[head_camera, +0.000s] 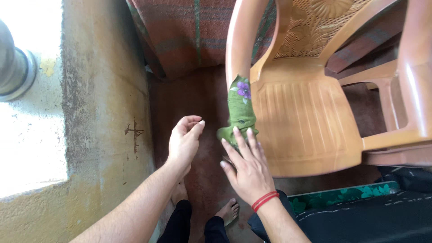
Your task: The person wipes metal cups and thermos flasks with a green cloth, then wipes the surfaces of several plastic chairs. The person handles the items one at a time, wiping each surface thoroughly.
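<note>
A green cloth (240, 110) with a purple flower print hangs over the left front edge of an orange plastic chair (306, 130). My right hand (247, 168), with a red thread band at the wrist, reaches toward the cloth's lower end, fingers spread and fingertips touching or just short of it. My left hand (184, 139) hovers to the left of the cloth, fingers loosely curled, holding nothing. My bare feet (227, 211) stand on the reddish floor below.
A rough yellowish wall (103, 112) with a bright opening and a metal pipe (13, 67) runs along the left. A striped reddish fabric (189, 31) hangs behind the chair. Dark bedding with a green floral edge (355, 211) lies at lower right.
</note>
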